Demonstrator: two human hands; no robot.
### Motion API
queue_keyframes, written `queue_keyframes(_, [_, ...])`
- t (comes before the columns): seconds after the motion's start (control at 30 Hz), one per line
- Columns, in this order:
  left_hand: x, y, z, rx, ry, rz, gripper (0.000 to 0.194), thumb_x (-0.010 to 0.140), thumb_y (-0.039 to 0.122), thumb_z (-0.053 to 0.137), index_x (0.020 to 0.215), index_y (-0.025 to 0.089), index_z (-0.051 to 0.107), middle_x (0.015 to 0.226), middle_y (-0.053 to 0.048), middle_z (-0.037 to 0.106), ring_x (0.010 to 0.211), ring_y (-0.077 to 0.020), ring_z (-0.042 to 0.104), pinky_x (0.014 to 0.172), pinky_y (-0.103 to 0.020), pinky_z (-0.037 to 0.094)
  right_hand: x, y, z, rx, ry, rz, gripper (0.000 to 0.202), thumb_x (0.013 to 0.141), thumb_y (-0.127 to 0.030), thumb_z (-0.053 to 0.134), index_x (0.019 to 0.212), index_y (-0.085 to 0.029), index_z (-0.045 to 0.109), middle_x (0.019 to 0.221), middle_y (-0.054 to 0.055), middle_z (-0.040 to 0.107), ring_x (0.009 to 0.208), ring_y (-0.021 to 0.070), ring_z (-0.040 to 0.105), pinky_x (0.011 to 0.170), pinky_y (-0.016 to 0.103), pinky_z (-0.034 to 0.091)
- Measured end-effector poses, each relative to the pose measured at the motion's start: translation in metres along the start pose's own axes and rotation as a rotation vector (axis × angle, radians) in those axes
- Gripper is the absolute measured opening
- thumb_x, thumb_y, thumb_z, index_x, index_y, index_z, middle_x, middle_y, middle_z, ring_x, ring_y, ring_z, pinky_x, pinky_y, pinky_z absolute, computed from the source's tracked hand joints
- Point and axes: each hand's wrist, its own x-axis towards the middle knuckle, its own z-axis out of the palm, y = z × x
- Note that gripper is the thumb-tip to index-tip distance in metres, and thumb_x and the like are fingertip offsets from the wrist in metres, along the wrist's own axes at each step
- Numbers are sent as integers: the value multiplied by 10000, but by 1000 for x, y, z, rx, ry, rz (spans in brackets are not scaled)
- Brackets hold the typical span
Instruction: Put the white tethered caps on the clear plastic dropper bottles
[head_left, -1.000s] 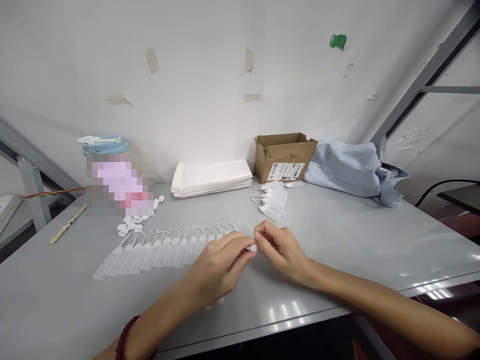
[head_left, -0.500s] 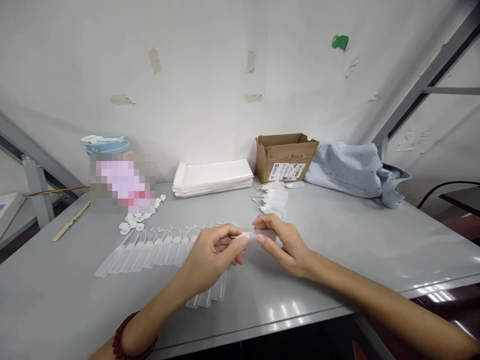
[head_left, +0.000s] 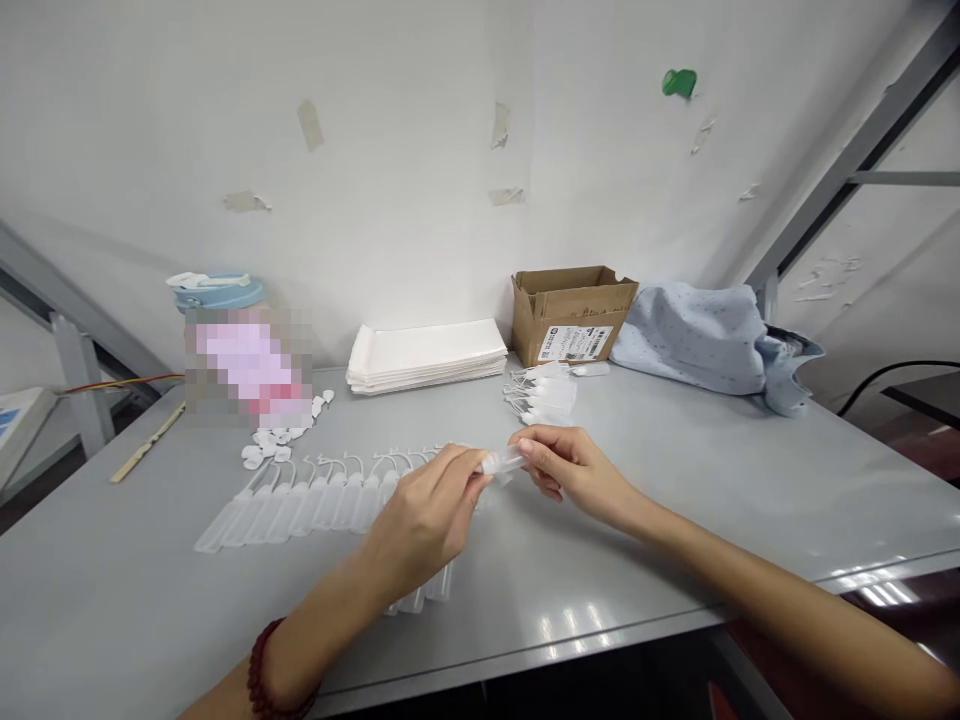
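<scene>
Between my two hands, above the middle of the table, is a small translucent plastic tube [head_left: 510, 459] with a white cap. My left hand [head_left: 431, 500] pinches it at the cap end, thumb and fingers covering most of the cap. The other end sits between the thumb and fingers of my right hand [head_left: 574, 468]. Similar tubes with thin white cords lie side by side in a row [head_left: 300, 508] left of my left hand, and several more lie partly hidden under that forearm. A smaller pile of corded tubes [head_left: 551, 395] rests beyond my right hand.
Loose white caps [head_left: 266, 448] lie at the left, near a blue-lidded container [head_left: 217, 290] and a blurred pink patch. At the back stand a white stack [head_left: 427, 355], an open cardboard box [head_left: 574, 315] and a light blue cloth [head_left: 686, 340]. A thin stick [head_left: 148, 445] lies far left.
The tube has come more into view as my right fingers shifted toward its far end. My left hand has turned, its fingers closing over the cap.
</scene>
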Motion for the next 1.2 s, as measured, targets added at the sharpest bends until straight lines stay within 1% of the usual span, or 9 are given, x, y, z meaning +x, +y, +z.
queue_keyframes(0.17, [11,8,-8,-320,-130,-380,166,905,249,463,865,167,601,724,-22,629,636,-123,596,599,-226,485,-1,8,1,-273,116,-309,202,901,-303,471,975,-160,592,660,-3,509,547,104,487,514,234,380])
queue_keyframes(0.23, [11,10,-10,-367,-168,-418,187,911,254,450,838,165,598,706,-19,635,626,-120,609,588,-216,493,-2,9,2,-346,164,-399,197,900,-290,470,996,-173,596,701,15,532,575,113,493,513,235,382])
queue_keyframes(0.33, [5,7,-8,-116,-85,-163,204,914,188,424,796,157,588,651,-21,591,572,-119,554,544,-226,451,-2,7,3,-294,137,-337,224,900,-328,467,937,-165,617,609,-10,495,523,105,443,484,232,352])
queue_keyframes(0.43, [-4,1,-2,254,6,181,142,895,113,443,931,121,580,705,-56,599,614,-155,547,540,-261,418,1,3,3,-79,35,-115,315,877,-426,485,860,-138,613,525,-50,411,455,84,381,446,223,326])
queue_keyframes(0.53, [-5,-3,0,309,5,235,152,887,108,472,1014,103,556,765,-78,621,672,-171,567,570,-267,428,4,1,2,81,-14,28,388,843,-505,497,830,-129,591,516,-64,385,429,76,365,417,218,337])
queue_keyframes(0.73, [5,0,-6,-86,-130,-241,152,907,218,456,902,174,601,700,-10,600,606,-123,536,588,-240,436,3,5,4,-171,56,-101,309,868,-421,506,904,-134,615,579,-27,499,488,95,477,487,228,409])
queue_keyframes(0.9, [14,-10,-23,-291,-221,-546,196,831,300,555,963,180,636,948,-58,677,862,-185,632,748,-289,502,11,17,-13,-566,86,-420,218,885,-307,505,1011,-173,622,847,72,665,695,154,589,602,267,479])
queue_keyframes(1.07, [18,-35,-61,-286,21,-811,334,770,429,610,1000,189,640,939,-61,697,837,-215,655,748,-333,513,40,37,-64,-679,583,-368,253,886,-331,481,1045,-190,618,1010,89,672,871,204,609,741,337,498])
queue_keyframes(1.2, [19,-49,-84,-300,292,-887,281,745,367,647,945,171,654,794,-23,692,786,-174,638,781,-310,502,59,54,-94,-739,623,-311,244,845,-301,514,1012,-184,648,1040,90,682,936,236,603,826,402,468])
